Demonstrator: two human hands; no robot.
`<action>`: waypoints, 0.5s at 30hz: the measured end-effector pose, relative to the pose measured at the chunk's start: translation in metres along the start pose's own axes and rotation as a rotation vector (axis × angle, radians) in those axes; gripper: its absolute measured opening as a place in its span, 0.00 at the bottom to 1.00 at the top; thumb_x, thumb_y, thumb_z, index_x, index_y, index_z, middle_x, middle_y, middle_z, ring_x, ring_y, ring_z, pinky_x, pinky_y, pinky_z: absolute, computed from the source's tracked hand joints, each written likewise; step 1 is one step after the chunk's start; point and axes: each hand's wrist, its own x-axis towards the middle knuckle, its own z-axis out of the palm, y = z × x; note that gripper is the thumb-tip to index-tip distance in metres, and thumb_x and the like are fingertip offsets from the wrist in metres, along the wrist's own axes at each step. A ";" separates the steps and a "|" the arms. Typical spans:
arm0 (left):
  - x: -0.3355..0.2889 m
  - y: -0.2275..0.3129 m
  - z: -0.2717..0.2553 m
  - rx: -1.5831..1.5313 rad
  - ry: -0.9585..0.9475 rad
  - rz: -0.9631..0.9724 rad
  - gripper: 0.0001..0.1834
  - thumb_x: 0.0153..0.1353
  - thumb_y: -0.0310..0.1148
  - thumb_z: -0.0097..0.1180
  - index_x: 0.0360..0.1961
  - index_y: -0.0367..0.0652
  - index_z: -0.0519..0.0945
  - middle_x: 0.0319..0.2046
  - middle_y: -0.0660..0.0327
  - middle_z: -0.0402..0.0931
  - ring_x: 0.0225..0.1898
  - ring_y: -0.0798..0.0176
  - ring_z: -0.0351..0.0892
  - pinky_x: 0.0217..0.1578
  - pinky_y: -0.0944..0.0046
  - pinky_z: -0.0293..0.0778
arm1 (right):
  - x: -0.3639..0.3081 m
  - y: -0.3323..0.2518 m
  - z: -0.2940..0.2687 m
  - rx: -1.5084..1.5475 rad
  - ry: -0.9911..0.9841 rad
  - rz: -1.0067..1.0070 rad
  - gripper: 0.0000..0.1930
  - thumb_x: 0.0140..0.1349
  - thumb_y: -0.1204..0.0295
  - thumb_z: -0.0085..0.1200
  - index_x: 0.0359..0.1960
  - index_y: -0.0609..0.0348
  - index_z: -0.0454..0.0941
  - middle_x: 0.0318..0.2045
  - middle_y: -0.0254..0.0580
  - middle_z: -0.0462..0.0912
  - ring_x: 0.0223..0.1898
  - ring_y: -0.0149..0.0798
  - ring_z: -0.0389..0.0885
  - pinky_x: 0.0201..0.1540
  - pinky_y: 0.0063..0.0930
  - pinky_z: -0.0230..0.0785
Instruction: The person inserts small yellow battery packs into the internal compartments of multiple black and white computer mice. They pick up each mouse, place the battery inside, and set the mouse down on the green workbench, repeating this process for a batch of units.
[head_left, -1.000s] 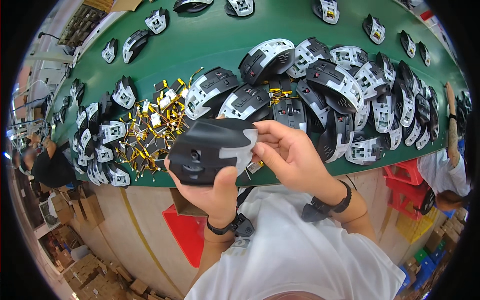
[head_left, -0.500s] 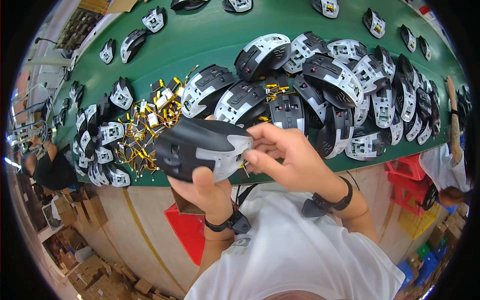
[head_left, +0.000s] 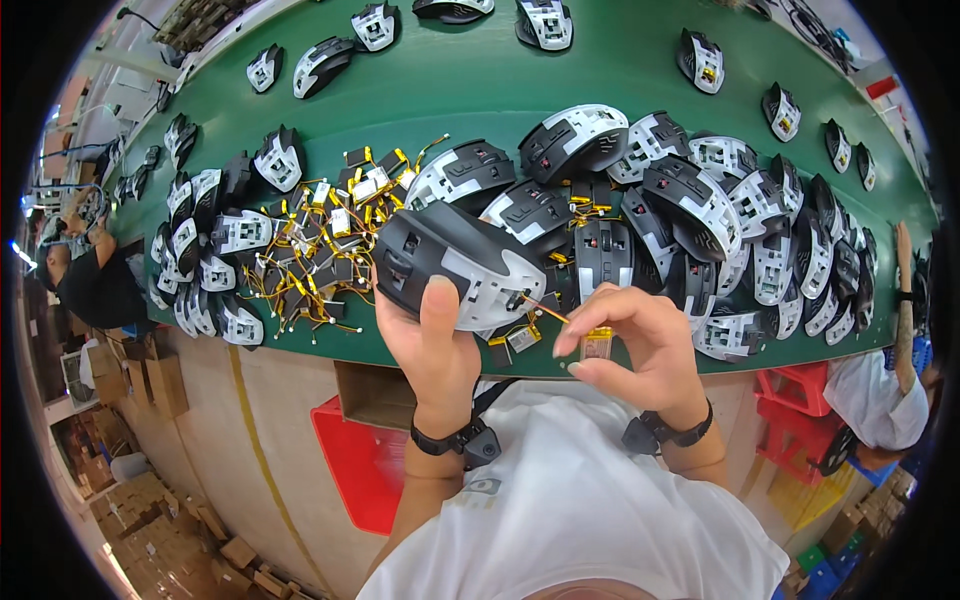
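Since the earlier frames the right hand point(head_left: 640, 345) has drawn back from the shell toward the person's chest. Earlier its fingers lay against the shell's rear end. Now they sit clear of it, and a thin orange lead point(head_left: 545, 309) spans the gap. The mouse shell point(head_left: 455, 263) has tilted a little, its pale panel more exposed.

Left hand point(head_left: 432, 345): closed around the shell from below, thumb pressed up across the pale panel, fingers wrapped behind and out of sight. Wrist bent back, black wrist strap point(head_left: 455, 440) on the forearm. The shell sits just above the palm, over the near edge of the green bench point(head_left: 480, 90).

Right hand: thumb and forefinger pinched narrow on a small flat battery cell point(head_left: 598, 345), held just right of and below the shell. Other fingers curl loosely under. A second strap point(head_left: 665, 435) circles this wrist.

Beyond the shell's far side lies a heap of black-and-white mouse shells point(head_left: 690, 200). Left of the grip lies a tangle of yellow-wired battery cells point(head_left: 320, 240).

Hard to make out: where the lead enters the shell, a dark opening at its rear end. The battery's label is too small to tell. The left fingers are hidden by the shell. Another person's arm point(head_left: 905, 300) is cut off at the right rim.
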 end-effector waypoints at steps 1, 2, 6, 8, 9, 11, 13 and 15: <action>0.002 0.000 0.001 -0.017 -0.001 -0.022 0.33 0.61 0.47 0.61 0.56 0.31 0.68 0.50 0.49 0.76 0.50 0.56 0.78 0.53 0.57 0.72 | 0.003 0.000 -0.002 0.079 -0.029 -0.038 0.21 0.52 0.82 0.63 0.50 0.65 0.75 0.41 0.43 0.82 0.43 0.32 0.81 0.39 0.23 0.72; 0.001 0.002 0.004 -0.011 -0.002 -0.016 0.33 0.62 0.47 0.61 0.57 0.32 0.68 0.50 0.49 0.76 0.50 0.56 0.78 0.53 0.57 0.72 | 0.003 -0.002 -0.003 0.210 -0.049 -0.047 0.24 0.51 0.85 0.62 0.53 0.69 0.74 0.48 0.49 0.78 0.48 0.38 0.80 0.45 0.28 0.74; 0.001 0.003 0.006 -0.036 -0.060 -0.029 0.33 0.62 0.47 0.61 0.57 0.31 0.67 0.50 0.49 0.75 0.51 0.55 0.78 0.53 0.56 0.73 | 0.005 -0.007 -0.005 0.364 -0.107 -0.029 0.26 0.49 0.86 0.62 0.54 0.73 0.73 0.46 0.52 0.79 0.49 0.43 0.80 0.52 0.37 0.75; 0.000 0.006 0.008 -0.029 -0.055 -0.028 0.33 0.61 0.47 0.61 0.57 0.31 0.67 0.51 0.49 0.75 0.51 0.55 0.78 0.53 0.56 0.73 | 0.003 -0.004 -0.006 0.419 -0.065 0.035 0.24 0.49 0.84 0.63 0.51 0.74 0.75 0.42 0.50 0.80 0.47 0.44 0.81 0.52 0.38 0.76; 0.000 0.006 0.009 -0.025 -0.052 -0.027 0.34 0.61 0.47 0.62 0.57 0.31 0.67 0.51 0.49 0.75 0.51 0.55 0.78 0.53 0.56 0.73 | 0.002 -0.002 -0.006 0.446 -0.044 0.068 0.23 0.49 0.83 0.64 0.50 0.74 0.76 0.40 0.49 0.81 0.46 0.44 0.82 0.51 0.38 0.76; 0.000 0.006 0.008 -0.037 -0.059 -0.038 0.34 0.60 0.46 0.63 0.57 0.31 0.67 0.50 0.49 0.75 0.50 0.56 0.78 0.52 0.57 0.73 | 0.002 0.005 -0.007 0.150 0.095 -0.026 0.14 0.50 0.80 0.66 0.38 0.71 0.79 0.35 0.48 0.83 0.39 0.40 0.83 0.44 0.34 0.78; 0.000 0.006 0.011 -0.050 -0.046 -0.037 0.33 0.58 0.43 0.66 0.56 0.33 0.67 0.48 0.53 0.75 0.48 0.61 0.76 0.50 0.61 0.72 | 0.008 0.014 -0.005 -0.307 0.226 -0.221 0.10 0.51 0.78 0.66 0.32 0.69 0.78 0.35 0.49 0.83 0.37 0.37 0.83 0.41 0.31 0.77; -0.002 0.005 0.019 -0.062 -0.015 -0.025 0.33 0.54 0.37 0.70 0.55 0.37 0.67 0.45 0.61 0.74 0.43 0.69 0.74 0.46 0.68 0.71 | 0.017 0.016 0.010 -0.122 0.376 -0.268 0.09 0.50 0.80 0.67 0.27 0.64 0.76 0.32 0.47 0.83 0.31 0.32 0.81 0.35 0.26 0.75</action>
